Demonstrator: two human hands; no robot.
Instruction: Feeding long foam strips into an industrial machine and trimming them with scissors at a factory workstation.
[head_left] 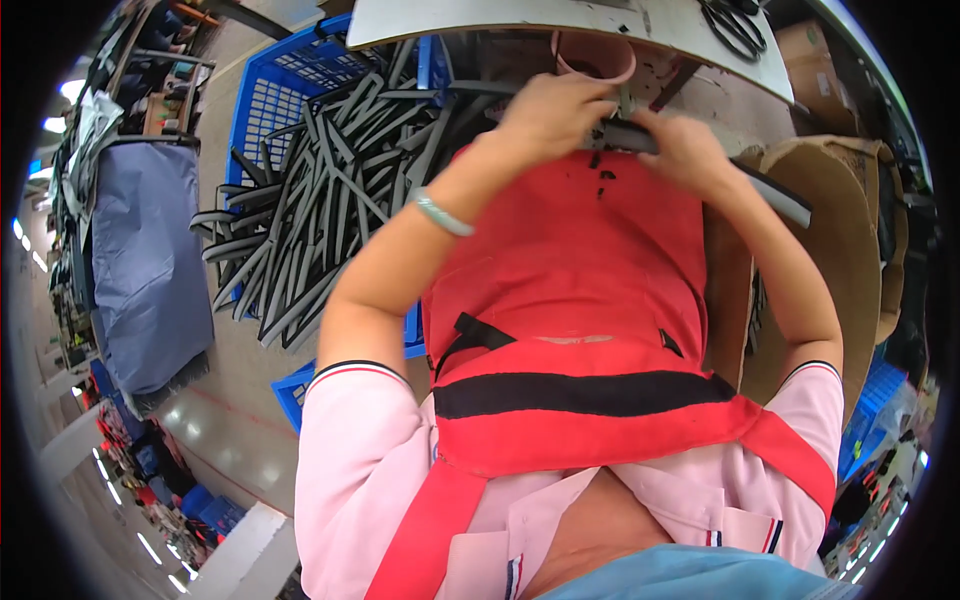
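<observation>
A grey and black strip (785, 198), like a length of foam or rubber trim, slants across the far end of my red apron (590, 250). My right hand (688, 152), a little blurred, is closed round it with the thumb below. Its outer end sticks out to the right past my wrist. My left hand (558, 118) is beside the strip's inner end, its fingers curled and pressed together. What those fingers hold is too small and hidden to name. Small black scraps (606, 177) lie on the apron just below the hands.
A blue crate (262, 95) heaped with similar strips (345, 165) stands on the left. Ahead, a pink bucket (612, 62) sits below a white table edge (450, 22) with black-handled scissors (735, 30) on it. An open cardboard box (825, 210) stands on the right.
</observation>
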